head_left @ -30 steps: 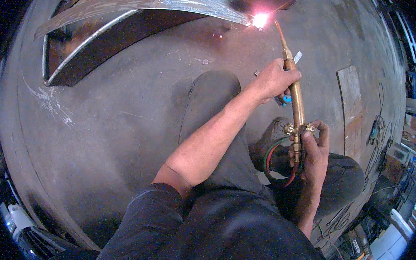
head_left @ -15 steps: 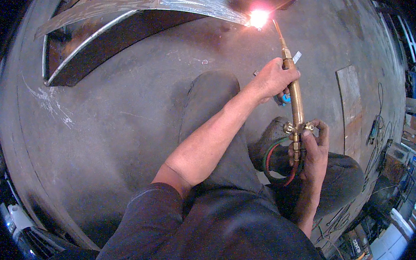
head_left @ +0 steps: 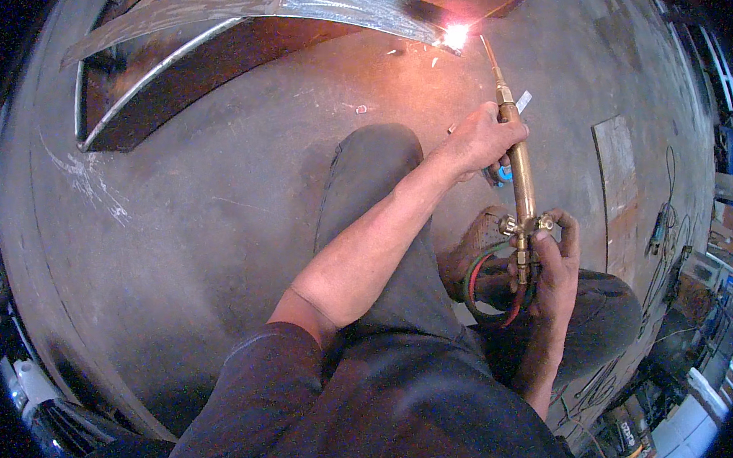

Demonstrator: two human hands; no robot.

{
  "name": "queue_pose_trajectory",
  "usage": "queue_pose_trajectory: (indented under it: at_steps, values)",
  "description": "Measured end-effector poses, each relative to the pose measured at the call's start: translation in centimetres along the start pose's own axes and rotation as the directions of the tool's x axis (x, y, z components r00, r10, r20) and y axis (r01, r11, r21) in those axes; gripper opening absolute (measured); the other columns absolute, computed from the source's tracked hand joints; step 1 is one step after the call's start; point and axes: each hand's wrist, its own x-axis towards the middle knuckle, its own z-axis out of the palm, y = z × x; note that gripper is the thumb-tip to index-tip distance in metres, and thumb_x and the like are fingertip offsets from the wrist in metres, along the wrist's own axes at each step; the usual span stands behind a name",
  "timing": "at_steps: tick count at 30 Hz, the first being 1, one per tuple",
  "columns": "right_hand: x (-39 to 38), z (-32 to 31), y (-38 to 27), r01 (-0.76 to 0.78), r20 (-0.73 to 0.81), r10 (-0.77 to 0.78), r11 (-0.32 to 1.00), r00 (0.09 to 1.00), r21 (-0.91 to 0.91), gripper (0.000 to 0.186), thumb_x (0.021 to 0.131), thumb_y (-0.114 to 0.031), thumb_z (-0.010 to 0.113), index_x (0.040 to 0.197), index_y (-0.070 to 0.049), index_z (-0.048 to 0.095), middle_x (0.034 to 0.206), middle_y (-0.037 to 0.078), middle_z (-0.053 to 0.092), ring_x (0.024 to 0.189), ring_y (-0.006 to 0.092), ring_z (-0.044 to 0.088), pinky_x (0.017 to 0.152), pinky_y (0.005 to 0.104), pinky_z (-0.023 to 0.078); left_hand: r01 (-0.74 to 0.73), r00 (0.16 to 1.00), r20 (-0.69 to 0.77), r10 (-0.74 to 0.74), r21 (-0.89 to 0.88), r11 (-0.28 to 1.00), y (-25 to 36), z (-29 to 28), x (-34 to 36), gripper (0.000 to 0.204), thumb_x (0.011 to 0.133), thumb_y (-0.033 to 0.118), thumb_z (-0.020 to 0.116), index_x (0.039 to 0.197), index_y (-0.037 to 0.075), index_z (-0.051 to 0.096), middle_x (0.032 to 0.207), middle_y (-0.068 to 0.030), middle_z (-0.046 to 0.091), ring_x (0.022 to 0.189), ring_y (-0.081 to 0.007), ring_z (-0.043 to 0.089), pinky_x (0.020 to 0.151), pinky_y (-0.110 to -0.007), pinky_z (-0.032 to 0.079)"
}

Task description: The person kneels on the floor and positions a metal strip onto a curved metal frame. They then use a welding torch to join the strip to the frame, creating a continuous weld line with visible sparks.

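Observation:
A brass gas torch [head_left: 521, 169] points away from me, its thin copper tip aimed at a glaring white-pink flame [head_left: 456, 35]. My left hand [head_left: 489, 140] is closed around the front of its barrel. Farther back, my right hand [head_left: 555, 255] grips the torch by its valve knobs, thumb and forefinger on the right knob [head_left: 544, 223]. Green and red hoses [head_left: 474, 283] loop from the torch's rear end. The flame sits at the right end of a curved steel strip [head_left: 353, 10], which lies across a rusty curved steel frame [head_left: 181, 85]. Glare hides the heated edge.
On the concrete floor, a blue round object [head_left: 504, 173] lies partly hidden behind my left hand. A worn plank [head_left: 617, 184] lies to the right, with dark cables [head_left: 670, 219] beyond it. My bent knee [head_left: 376, 157] is close beneath my left forearm.
Sparks now show below the strip's end, and an orange glow lights the floor and frame. The glare has shrunk slightly. Both hands and the torch hold nearly still.

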Motion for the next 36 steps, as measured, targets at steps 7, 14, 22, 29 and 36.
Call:
queue_pose_trajectory:
  at_steps: [7,14,22,29,36]
  values:
    - [0.0,-0.1,0.2,0.011,0.009,-0.011,1.0,1.0,0.006,0.036,0.103,-0.021,0.066,0.132,-0.014,0.046,0.087,0.011,0.07,0.056,0.0172,0.067,0.041,0.0284,0.052,-0.009,1.0,-0.02,0.008,-0.013,1.0,0.3,0.0,-0.6,0.034,0.092,0.025,0.07,0.102,-0.006,0.064,0.077,-0.0098,0.067,0.06,-0.015,0.064,0.05,-0.032,0.051]
    - [0.0,0.2,0.1,0.021,0.015,-0.022,0.999,1.0,0.025,0.034,0.103,-0.021,0.068,0.128,-0.014,0.046,0.086,0.011,0.069,0.056,0.017,0.067,0.041,0.0282,0.051,-0.025,0.999,-0.021,0.025,-0.002,1.0,0.1,-0.1,-0.4,0.034,0.091,0.025,0.07,0.102,-0.007,0.063,0.078,-0.0103,0.067,0.06,-0.0154,0.064,0.05,-0.033,0.051]
    - [-0.1,0.1,-0.2,0.011,0.02,-0.011,1.0,1.0,-0.011,0.033,0.103,-0.021,0.067,0.128,-0.013,0.047,0.087,0.011,0.069,0.056,0.0175,0.066,0.041,0.0283,0.051,-0.019,1.0,0.013,0.019,0.03,0.999,0.4,-0.2,-0.5,0.036,0.096,0.028,0.068,0.111,-0.003,0.06,0.083,-0.0097,0.07,0.063,-0.0136,0.063,0.048,-0.029,0.049]
    - [0.0,-0.1,0.2,0.014,0.009,-0.014,1.0,1.0,0.001,0.035,0.103,-0.021,0.066,0.131,-0.014,0.046,0.089,0.012,0.07,0.057,0.018,0.067,0.042,0.0284,0.052,-0.011,1.0,0.011,0.01,0.028,1.0,0.3,-0.2,-0.4,0.038,0.096,0.029,0.069,0.113,-0.004,0.058,0.085,-0.0105,0.071,0.064,-0.014,0.065,0.05,-0.029,0.051]
    - [0.0,-0.1,-0.1,-0.007,0.021,0.007,1.0,1.0,-0.014,0.036,0.104,-0.02,0.063,0.135,-0.014,0.046,0.089,0.012,0.07,0.057,0.0178,0.067,0.042,0.0287,0.053,-0.046,0.999,-0.021,0.045,-0.035,0.998,-0.1,-0.1,-0.3,0.038,0.09,0.025,0.071,0.104,-0.007,0.059,0.078,-0.0105,0.067,0.059,-0.0144,0.063,0.049,-0.032,0.05]
